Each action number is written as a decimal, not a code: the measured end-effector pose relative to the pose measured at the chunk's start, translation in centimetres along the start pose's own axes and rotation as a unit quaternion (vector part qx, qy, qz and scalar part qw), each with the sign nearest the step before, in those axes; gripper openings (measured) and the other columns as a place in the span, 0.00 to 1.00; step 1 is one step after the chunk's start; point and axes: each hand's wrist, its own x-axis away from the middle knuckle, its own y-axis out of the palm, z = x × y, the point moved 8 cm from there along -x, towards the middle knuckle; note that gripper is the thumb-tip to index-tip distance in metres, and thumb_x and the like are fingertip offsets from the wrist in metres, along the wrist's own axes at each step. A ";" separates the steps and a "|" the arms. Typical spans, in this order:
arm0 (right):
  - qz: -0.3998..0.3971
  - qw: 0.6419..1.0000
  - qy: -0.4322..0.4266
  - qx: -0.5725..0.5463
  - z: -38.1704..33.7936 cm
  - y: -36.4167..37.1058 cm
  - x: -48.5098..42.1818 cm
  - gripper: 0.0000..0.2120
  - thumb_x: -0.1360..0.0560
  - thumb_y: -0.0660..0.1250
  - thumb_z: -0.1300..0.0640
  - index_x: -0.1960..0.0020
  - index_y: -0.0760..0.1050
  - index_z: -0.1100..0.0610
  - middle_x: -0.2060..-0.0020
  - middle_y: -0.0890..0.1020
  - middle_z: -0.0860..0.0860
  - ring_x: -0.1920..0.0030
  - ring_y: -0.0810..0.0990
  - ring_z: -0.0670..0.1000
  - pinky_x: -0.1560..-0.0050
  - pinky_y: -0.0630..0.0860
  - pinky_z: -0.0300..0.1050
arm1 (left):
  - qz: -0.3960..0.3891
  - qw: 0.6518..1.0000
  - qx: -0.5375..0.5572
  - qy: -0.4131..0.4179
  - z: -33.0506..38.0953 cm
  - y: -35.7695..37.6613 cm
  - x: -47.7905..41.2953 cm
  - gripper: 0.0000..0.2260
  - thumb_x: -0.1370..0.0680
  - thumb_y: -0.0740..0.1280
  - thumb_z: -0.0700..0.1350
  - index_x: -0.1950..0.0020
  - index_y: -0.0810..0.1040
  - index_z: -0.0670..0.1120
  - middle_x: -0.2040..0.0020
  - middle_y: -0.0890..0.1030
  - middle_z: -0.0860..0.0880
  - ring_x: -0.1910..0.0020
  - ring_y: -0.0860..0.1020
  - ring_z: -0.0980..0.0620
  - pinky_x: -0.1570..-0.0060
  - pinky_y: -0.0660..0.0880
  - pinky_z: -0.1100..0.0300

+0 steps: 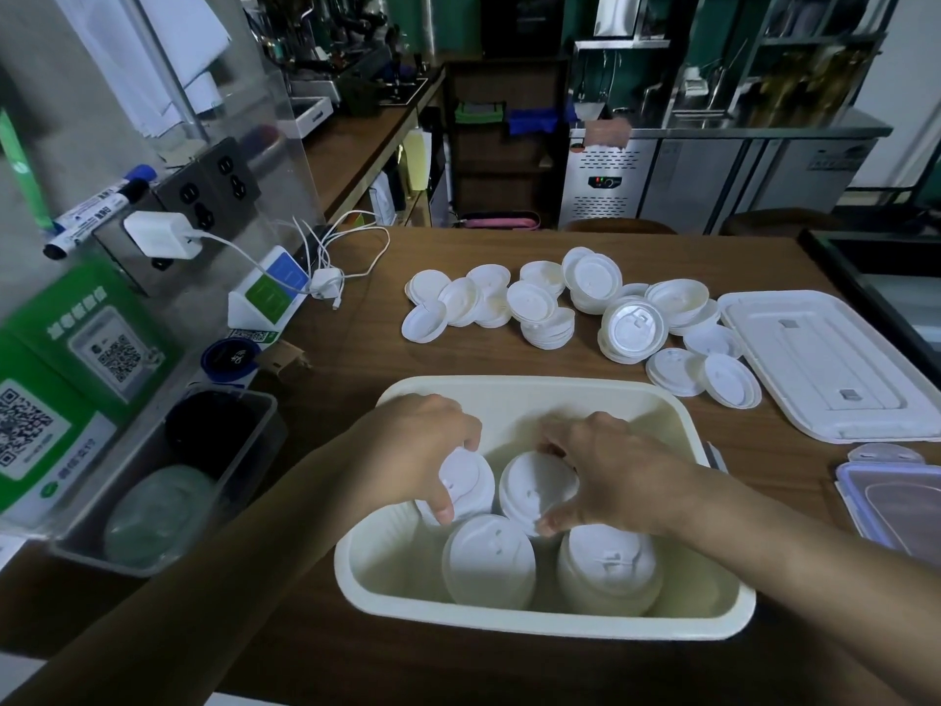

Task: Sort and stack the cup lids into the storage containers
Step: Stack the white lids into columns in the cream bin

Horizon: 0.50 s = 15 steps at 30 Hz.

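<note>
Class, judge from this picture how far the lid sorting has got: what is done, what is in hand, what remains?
Done: two stacks of lids stand at the near end of the cream bin. In hand: the left hand and right hand each grip a lid stack inside the bin. Left: many loose lids lie scattered on the table, and the bin's cover is off.

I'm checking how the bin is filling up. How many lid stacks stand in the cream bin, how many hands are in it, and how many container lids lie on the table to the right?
Lid stacks in the cream bin: 4, the back-left stack under the left hand and the back-right stack under the right hand
Hands in the bin: 2
Container lids on the table: 2, a white lid and a clear lid
Total: 8
</note>
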 end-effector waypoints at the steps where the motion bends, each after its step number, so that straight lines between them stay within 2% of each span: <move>1: 0.006 1.000 0.000 0.008 0.0 0.0 0.0 0.32 0.35 0.79 0.36 0.38 0.71 0.47 0.45 0.77 0.46 0.43 0.76 0.50 0.49 0.74 0.45 | 0.007 1.000 0.004 -0.002 0.0 0.0 0.0 0.29 0.32 0.82 0.54 0.34 0.76 0.55 0.44 0.76 0.57 0.44 0.72 0.54 0.46 0.75 0.56; 6: 0.023 0.999 0.008 0.030 0.0 0.0 0.1 0.34 0.35 0.78 0.33 0.37 0.71 0.45 0.43 0.79 0.45 0.43 0.79 0.51 0.45 0.78 0.49 | 0.020 1.000 0.002 -0.003 0.0 0.1 -0.1 0.31 0.31 0.81 0.56 0.30 0.76 0.57 0.41 0.76 0.58 0.39 0.74 0.54 0.45 0.76 0.55; 10: 0.025 0.998 0.011 0.059 -0.2 -0.3 0.1 0.34 0.35 0.77 0.30 0.37 0.70 0.45 0.44 0.80 0.46 0.44 0.79 0.51 0.49 0.75 0.47 | 0.007 1.000 -0.019 0.007 0.4 0.1 -0.4 0.32 0.29 0.80 0.57 0.26 0.75 0.57 0.38 0.75 0.58 0.37 0.73 0.54 0.51 0.69 0.59; 13: 0.036 0.996 0.017 0.079 -0.3 -0.6 0.2 0.34 0.36 0.76 0.29 0.38 0.70 0.45 0.45 0.80 0.46 0.45 0.79 0.52 0.52 0.72 0.47 | 0.012 0.999 -0.030 0.014 0.5 -0.1 -0.3 0.33 0.29 0.79 0.59 0.26 0.75 0.57 0.38 0.75 0.58 0.37 0.73 0.54 0.45 0.72 0.58; 15: 0.041 0.995 0.023 0.086 -0.3 -0.6 0.3 0.35 0.36 0.75 0.28 0.38 0.70 0.45 0.46 0.80 0.47 0.45 0.79 0.52 0.51 0.73 0.48 | 0.013 0.999 -0.028 0.015 0.4 -0.2 -0.2 0.33 0.29 0.79 0.59 0.25 0.75 0.57 0.37 0.75 0.58 0.36 0.73 0.54 0.43 0.71 0.58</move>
